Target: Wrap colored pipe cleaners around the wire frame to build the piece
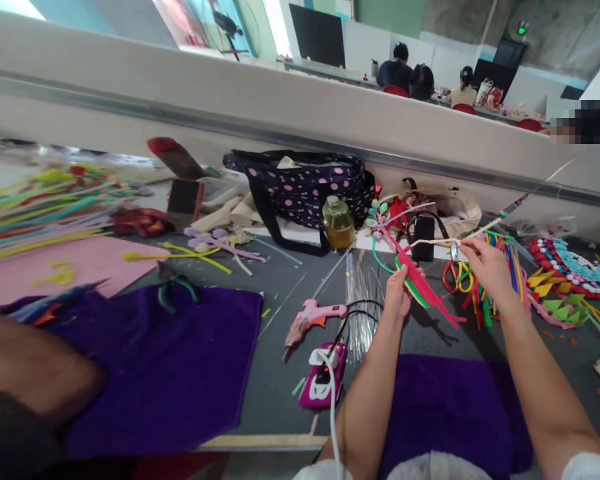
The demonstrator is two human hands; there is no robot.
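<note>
My left hand [399, 291] is closed round a bundle of red and green pipe cleaners [423, 287] that slants down to the right. My right hand [487, 267] pinches a cream pipe cleaner [437, 241] that runs left from its fingers toward the top of the bundle. Both hands hover over the dark grey table [280, 373], above a purple cloth [445, 407] near my body.
A pink glue gun [313, 317] and a magenta phone [325, 377] with a white cable lie left of my arm. Behind stand a polka-dot bag [305, 183] and a jar [338, 223]. Coloured pipe cleaners [495, 280] lie at right, another person's arm [30, 367] at left.
</note>
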